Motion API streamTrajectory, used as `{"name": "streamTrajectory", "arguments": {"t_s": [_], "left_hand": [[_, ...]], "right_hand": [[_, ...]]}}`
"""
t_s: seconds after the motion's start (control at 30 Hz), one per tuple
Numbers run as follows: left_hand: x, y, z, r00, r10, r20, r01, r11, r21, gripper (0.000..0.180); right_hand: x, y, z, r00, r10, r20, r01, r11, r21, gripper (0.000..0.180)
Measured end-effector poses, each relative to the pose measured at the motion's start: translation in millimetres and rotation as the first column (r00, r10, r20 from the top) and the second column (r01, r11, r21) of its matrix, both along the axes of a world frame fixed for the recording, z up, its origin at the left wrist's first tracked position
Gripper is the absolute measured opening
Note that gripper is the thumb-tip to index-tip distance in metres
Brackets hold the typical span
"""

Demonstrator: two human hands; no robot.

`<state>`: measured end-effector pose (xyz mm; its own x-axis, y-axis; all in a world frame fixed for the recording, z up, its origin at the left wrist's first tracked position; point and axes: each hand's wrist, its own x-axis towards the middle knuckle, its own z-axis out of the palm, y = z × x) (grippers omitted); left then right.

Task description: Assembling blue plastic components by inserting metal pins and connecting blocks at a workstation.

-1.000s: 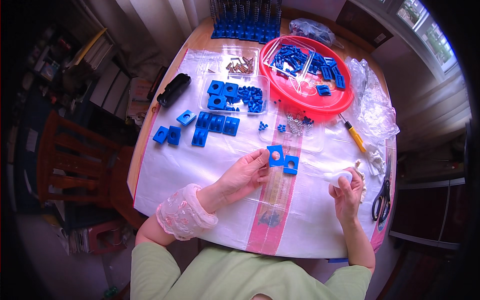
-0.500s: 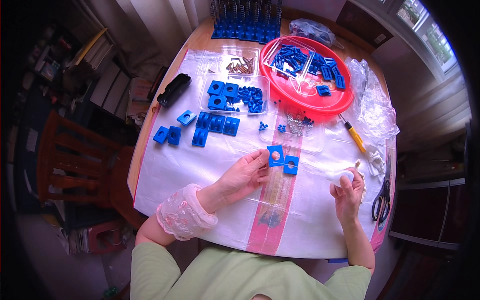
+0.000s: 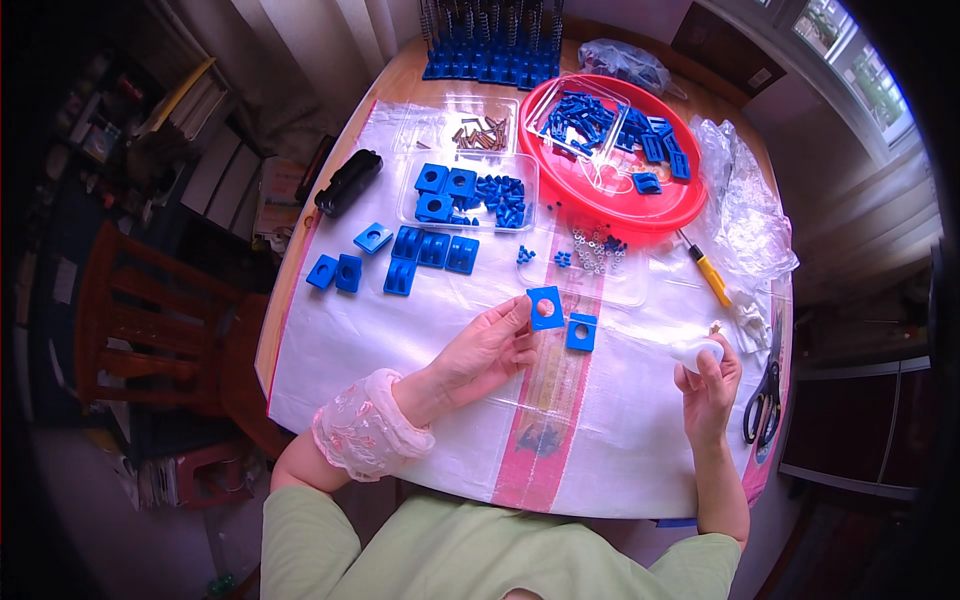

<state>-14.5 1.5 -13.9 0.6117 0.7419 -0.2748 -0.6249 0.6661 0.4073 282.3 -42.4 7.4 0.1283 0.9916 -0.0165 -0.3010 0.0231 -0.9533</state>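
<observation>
Between the thumb and fingers of my left hand (image 3: pixel 487 345) is a blue square plate (image 3: pixel 545 297) with a round hole, held up by its left edge. A similar blue holed block (image 3: pixel 581 333) lies on the table cover just to its right. My right hand (image 3: pixel 708 378), farther right, is closed around a small white bottle (image 3: pixel 697 351), tipped with its end toward the left. Several blue blocks (image 3: pixel 434 247) sit in a group beyond my left hand, with a few more (image 3: pixel 347 272) left of them.
A clear tray (image 3: pixel 408 205) holds blue blocks and small cone pieces; another (image 3: pixel 407 128) holds brass-coloured pins. Behind is a red basin (image 3: pixel 697 210) of blue parts. A yellow-handled screwdriver (image 3: pixel 713 281), black scissors (image 3: pixel 762 405) and crumpled plastic (image 3: pixel 740 200) lie at right.
My right hand has drawn the white bottle to the right and slightly up, away from the plate. The plate in my left hand has turned slightly to face me more.
</observation>
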Motion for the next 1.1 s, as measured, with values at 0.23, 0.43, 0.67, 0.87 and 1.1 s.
{"name": "streamTrajectory", "arguments": {"t_s": [0.23, 0.43, 0.67, 0.87, 1.1], "left_hand": [[0, 0, -1, 1.000, 0.014, -0.019, -0.014, 1.000, -0.022, 0.026], [1, 0, 2, 1.000, 0.004, -0.019, -0.004, 1.000, -0.009, 0.026], [1, 0, -4, 1.000, 0.004, -0.027, -0.004, 1.000, -0.012, 0.027], [-1, 1, -8, 0.998, -0.009, 0.058, 0.008, 1.000, 0.007, 0.021], [-1, 1, -6, 0.998, -0.013, 0.057, 0.012, 1.000, 0.007, 0.021]], "right_hand": [[-2, 0, 0, 0.999, 0.022, 0.033, -0.021, 1.000, -0.013, 0.017], [-4, 0, 0, 0.999, 0.013, 0.036, -0.013, 1.000, -0.009, 0.017], [-5, 0, 0, 0.999, 0.018, 0.046, -0.017, 0.999, -0.038, 0.016], [-4, -1, 0, 0.999, 0.009, 0.046, -0.007, 0.999, -0.041, 0.017], [-2, -1, -1, 0.999, 0.025, 0.033, -0.024, 0.999, -0.034, 0.019]]}}
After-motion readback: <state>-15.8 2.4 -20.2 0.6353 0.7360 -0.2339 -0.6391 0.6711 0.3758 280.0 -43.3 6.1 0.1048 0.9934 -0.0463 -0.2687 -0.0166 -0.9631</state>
